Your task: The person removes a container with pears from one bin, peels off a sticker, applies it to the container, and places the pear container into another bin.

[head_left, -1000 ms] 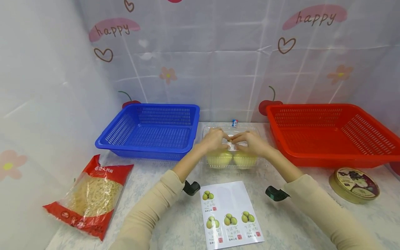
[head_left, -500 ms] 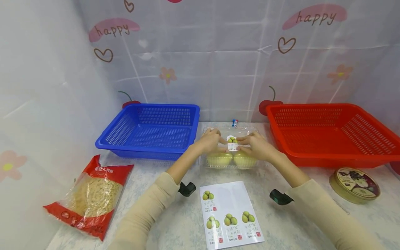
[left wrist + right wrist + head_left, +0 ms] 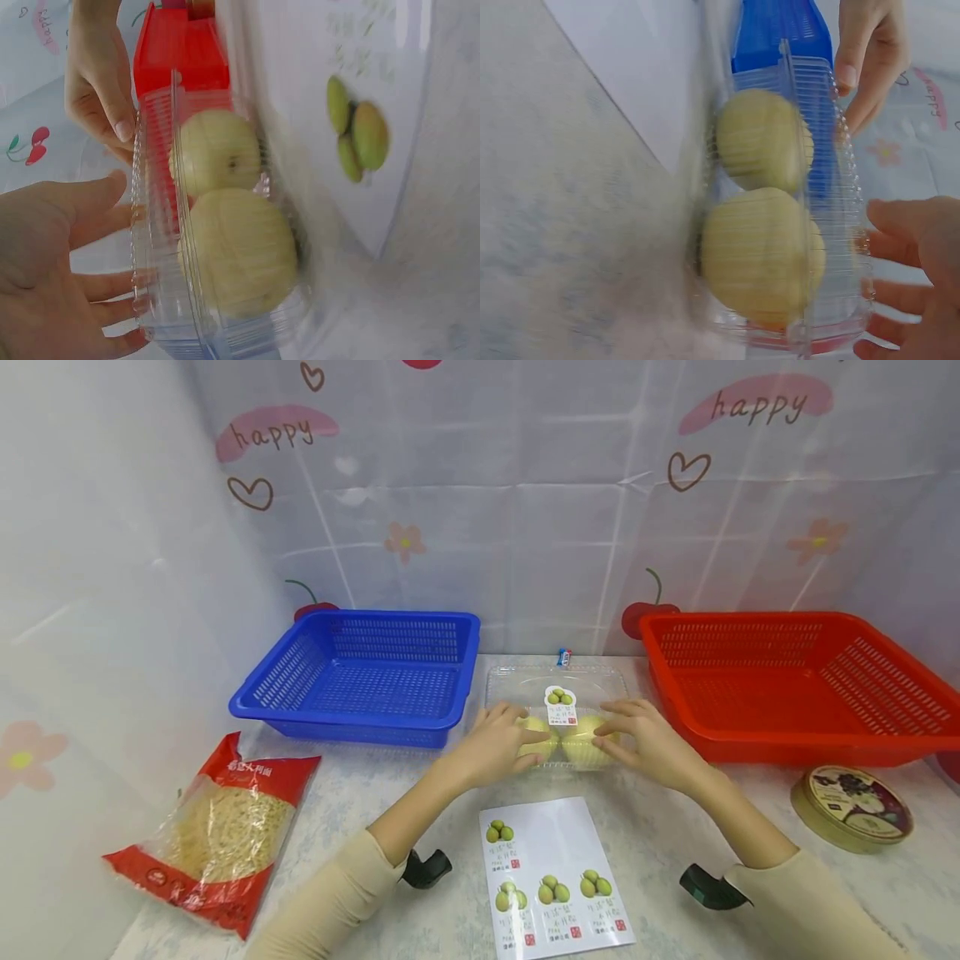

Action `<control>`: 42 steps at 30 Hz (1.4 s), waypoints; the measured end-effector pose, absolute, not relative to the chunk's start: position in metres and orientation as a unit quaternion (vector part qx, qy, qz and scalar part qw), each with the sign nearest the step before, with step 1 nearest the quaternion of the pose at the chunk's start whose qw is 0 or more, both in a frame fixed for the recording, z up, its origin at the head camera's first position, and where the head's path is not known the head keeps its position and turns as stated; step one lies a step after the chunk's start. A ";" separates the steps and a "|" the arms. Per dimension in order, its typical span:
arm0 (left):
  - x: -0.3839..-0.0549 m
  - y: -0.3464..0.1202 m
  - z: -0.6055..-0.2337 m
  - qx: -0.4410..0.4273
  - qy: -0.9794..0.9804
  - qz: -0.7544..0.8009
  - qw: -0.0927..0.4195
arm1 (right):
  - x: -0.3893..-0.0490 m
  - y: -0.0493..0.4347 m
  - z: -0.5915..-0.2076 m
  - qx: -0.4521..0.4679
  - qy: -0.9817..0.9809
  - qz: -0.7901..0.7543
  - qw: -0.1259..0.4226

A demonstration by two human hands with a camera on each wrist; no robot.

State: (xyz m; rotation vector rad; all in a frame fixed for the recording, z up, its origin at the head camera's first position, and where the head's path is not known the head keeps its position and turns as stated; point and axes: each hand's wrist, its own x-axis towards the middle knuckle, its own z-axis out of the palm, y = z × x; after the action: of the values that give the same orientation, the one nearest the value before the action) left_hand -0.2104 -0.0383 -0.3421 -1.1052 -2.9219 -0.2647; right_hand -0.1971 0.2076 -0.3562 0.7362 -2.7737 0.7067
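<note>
A clear plastic clamshell box with pale yellow pears inside sits, lid down, at the back middle of the table. On its lid is a white label with a pear picture. My left hand is at the box's near left side, fingers extended toward the lid edge. Opposite it, my right hand is over the near right side, fingers spread. In the right wrist view the pears show through the ribbed wall, and fingertips are at the lid. Neither hand grips anything.
A sheet of pear labels lies in front of the box. A blue basket stands left, a red basket right. A bag of pasta lies at the left, a round tin at the right. A small wrapped candy is behind the box.
Both hands have moved from the label in the lid's middle outward and nearer to me, to the box's front sides. The label, hidden between the fingers at first, now shows fully.
</note>
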 end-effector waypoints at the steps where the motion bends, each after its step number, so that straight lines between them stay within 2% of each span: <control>1: -0.206 -0.040 -0.344 -0.353 -0.932 -0.087 0.017 | -0.194 0.208 -0.359 0.236 -0.935 0.243 0.109; 5: -0.191 -0.047 -0.349 -0.323 -0.938 -0.112 0.053 | -0.186 0.209 -0.369 0.197 -0.931 0.259 0.168; 9: -0.181 -0.049 -0.358 -0.273 -0.944 -0.166 0.085 | -0.182 0.209 -0.374 0.154 -0.925 0.304 0.171; 12: -0.177 -0.048 -0.367 -0.236 -0.937 -0.234 0.105 | -0.181 0.211 -0.373 0.114 -0.923 0.345 0.131; 19: -0.178 -0.048 -0.384 -0.155 -0.913 -0.363 0.104 | -0.182 0.215 -0.370 0.040 -0.914 0.404 -0.024; 23: -0.183 -0.048 -0.389 -0.149 -0.902 -0.387 0.116 | -0.182 0.216 -0.370 0.026 -0.897 0.436 -0.069; 32: -0.183 -0.045 -0.394 -0.133 -0.873 -0.449 0.134 | -0.182 0.215 -0.373 0.027 -0.847 0.528 -0.050; 42: -0.173 -0.039 -0.383 -0.141 -0.831 -0.506 0.183 | -0.174 0.220 -0.340 0.050 -0.886 0.460 0.010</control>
State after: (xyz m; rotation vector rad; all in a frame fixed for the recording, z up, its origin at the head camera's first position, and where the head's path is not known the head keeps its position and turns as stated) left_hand -0.1735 -0.0388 -0.3829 -0.3980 -2.3447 -1.4264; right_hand -0.1742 0.2203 -0.3405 0.1570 -2.7676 1.4364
